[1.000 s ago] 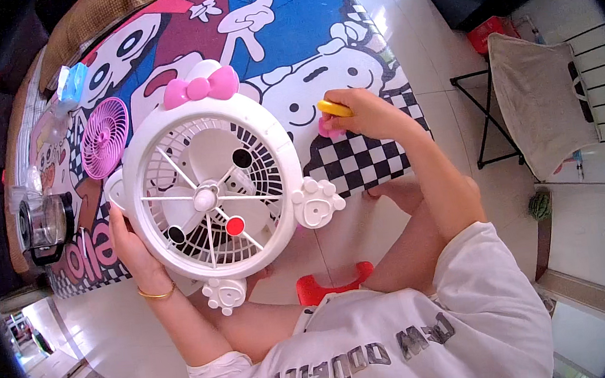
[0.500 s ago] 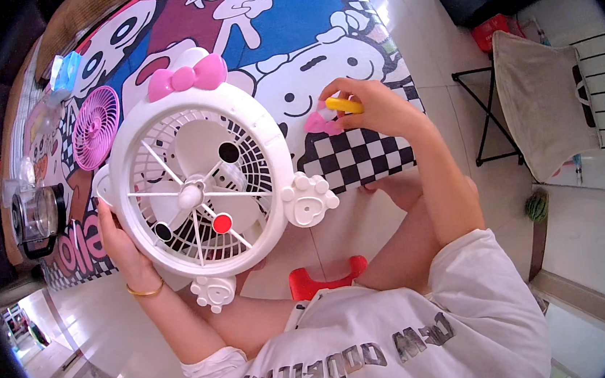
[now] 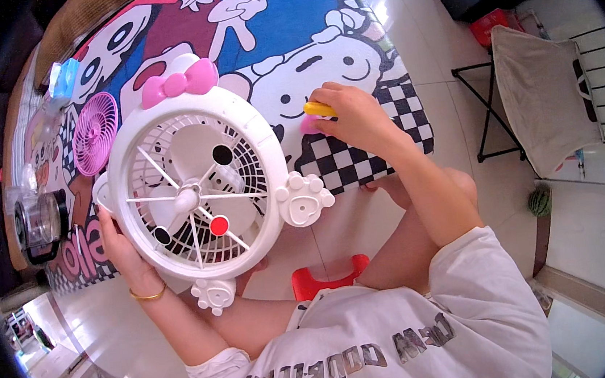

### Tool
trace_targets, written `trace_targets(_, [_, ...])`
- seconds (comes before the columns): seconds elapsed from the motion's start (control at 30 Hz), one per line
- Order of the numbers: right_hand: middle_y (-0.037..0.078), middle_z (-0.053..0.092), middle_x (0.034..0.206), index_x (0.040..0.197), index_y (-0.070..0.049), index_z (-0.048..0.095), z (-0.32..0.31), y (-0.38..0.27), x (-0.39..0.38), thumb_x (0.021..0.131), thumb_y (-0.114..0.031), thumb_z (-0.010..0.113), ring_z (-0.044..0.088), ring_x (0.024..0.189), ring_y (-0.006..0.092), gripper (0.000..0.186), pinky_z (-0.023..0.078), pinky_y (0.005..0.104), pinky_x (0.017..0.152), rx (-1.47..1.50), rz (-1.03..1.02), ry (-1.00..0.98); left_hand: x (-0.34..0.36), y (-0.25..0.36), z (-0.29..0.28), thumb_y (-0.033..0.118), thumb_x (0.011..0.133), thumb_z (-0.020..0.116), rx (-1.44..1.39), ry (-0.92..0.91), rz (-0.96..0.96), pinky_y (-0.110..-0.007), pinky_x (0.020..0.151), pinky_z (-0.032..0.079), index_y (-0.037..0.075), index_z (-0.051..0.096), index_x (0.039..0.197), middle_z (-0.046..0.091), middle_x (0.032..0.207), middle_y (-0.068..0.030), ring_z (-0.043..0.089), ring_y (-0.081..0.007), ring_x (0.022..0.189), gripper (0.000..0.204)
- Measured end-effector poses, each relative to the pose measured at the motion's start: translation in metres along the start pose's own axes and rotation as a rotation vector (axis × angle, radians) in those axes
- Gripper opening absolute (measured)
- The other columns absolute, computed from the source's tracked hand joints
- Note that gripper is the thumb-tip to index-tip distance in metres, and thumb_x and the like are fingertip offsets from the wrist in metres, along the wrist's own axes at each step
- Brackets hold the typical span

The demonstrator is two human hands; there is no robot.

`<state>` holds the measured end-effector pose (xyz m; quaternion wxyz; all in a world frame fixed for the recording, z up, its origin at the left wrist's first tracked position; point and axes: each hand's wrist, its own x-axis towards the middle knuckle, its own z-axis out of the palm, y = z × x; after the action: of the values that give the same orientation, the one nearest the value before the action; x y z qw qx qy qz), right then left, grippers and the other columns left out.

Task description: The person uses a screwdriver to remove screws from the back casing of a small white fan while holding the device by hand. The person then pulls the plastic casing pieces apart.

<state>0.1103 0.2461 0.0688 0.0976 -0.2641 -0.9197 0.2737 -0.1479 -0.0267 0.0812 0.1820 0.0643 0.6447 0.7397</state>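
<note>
A white round fan (image 3: 276,169) with a pink bow and paw-shaped white feet stands tilted up in front of me, its spokes and hub facing me. My left hand (image 3: 120,243) wraps round the fan's lower left rim, fingers partly hidden behind it. To the fan's right, my right hand (image 3: 350,115) is closed over the table. A yellow rod-like handle (image 3: 318,109) sticks out of its fingers; its kind is hidden. Just beneath the handle, a soft-looking pink piece (image 3: 307,124) shows at my fingertips, mostly covered.
A pink round fan grille (image 3: 95,133) stands left of the fan on the cartoon-printed tablecloth (image 3: 284,70). Beyond it lies a blue tissue pack (image 3: 65,82). A clear jug (image 3: 40,221) is at the left table edge. A grey folding chair (image 3: 538,101) stands right.
My right hand has moved a little left with the yellow handle and now covers more of the pink piece. The fan has shifted slightly left in view, my left hand still on it.
</note>
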Motion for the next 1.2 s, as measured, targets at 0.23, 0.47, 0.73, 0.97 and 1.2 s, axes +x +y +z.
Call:
trace_targets(0.23, [0.014,0.057,0.088,0.092,-0.002,0.058,0.01,-0.001,0.005,0.077,-0.022,0.064,0.056,0.082,0.0346,0.026,0.043,0.0401,0.07,-0.068,-0.032,-0.007,0.007,-0.009,-0.014,0.029,0.095,0.039,0.367,0.016,0.119,-0.025,0.066,0.047,-0.002,0.058,0.103,0.061,0.09,-0.0086,0.057,-0.0115,0.077,0.037])
trace_targets(0.47, [0.012,0.057,0.079,0.089,0.001,0.059,-0.011,-0.02,0.018,0.077,-0.019,0.066,0.057,0.068,0.0255,0.024,0.045,0.031,0.062,-0.011,0.013,0.124,0.0,-0.008,0.002,0.031,0.093,0.043,-0.001,0.041,0.045,-0.024,0.07,0.044,-0.002,0.056,0.102,0.058,0.091,-0.0054,0.053,-0.01,0.079,0.036])
trace_targets(0.73, [0.006,0.063,0.086,0.093,-0.003,0.055,-0.048,-0.103,0.049,0.083,-0.014,0.061,0.054,0.069,0.0094,0.016,0.044,0.0228,0.062,0.534,-0.191,0.089,-0.009,-0.003,0.011,0.03,0.092,0.043,0.054,0.065,0.059,-0.031,0.077,0.041,-0.006,0.052,0.101,0.055,0.088,-0.0139,0.052,-0.0228,0.081,0.038])
trace_targets(0.97, [-0.004,0.051,0.065,0.088,-0.005,0.059,0.004,-0.211,0.098,0.084,-0.022,0.062,0.039,0.051,0.0014,0.018,0.031,0.0167,0.045,0.543,-0.484,-0.27,-0.007,-0.002,0.018,0.031,0.094,0.04,0.002,-0.044,0.107,-0.025,0.063,0.04,-0.001,0.053,0.088,0.053,0.075,-0.004,0.047,-0.0099,0.069,0.035])
trace_targets(1.2, [-0.003,0.057,0.071,0.094,-0.005,0.065,0.028,-0.225,0.121,0.078,-0.018,0.067,0.043,0.055,0.0017,0.021,0.032,0.0166,0.046,0.447,-0.314,-0.499,-0.007,-0.014,0.019,0.025,0.095,0.038,-0.038,-0.042,0.169,-0.024,0.062,0.04,0.0,0.049,0.085,0.052,0.075,-0.0042,0.046,-0.0085,0.069,0.029])
